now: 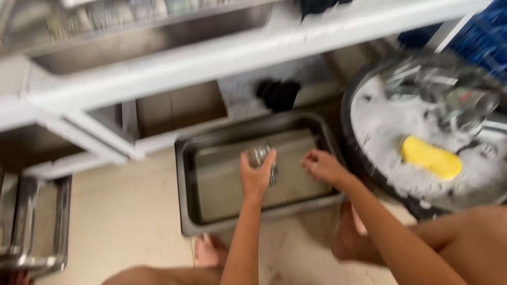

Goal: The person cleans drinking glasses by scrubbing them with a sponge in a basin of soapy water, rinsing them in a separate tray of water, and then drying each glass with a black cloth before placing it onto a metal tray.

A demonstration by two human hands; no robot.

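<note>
I squat over a rectangular steel tray (193,187) on the floor. My left hand (255,174) grips a bundle of metal cutlery (261,158) and holds it upright above the tray's middle. Just to the right, my right hand (324,166) hovers over the tray with its fingers loosely curled and nothing in it. The picture is blurred by motion.
A round black basin (353,92) at the right holds foamy water, a yellow sponge (430,156) and several steel items. More steel trays (30,232) lie at the left. A white shelf frame (201,57) runs above. A blue crate (493,34) stands at the far right.
</note>
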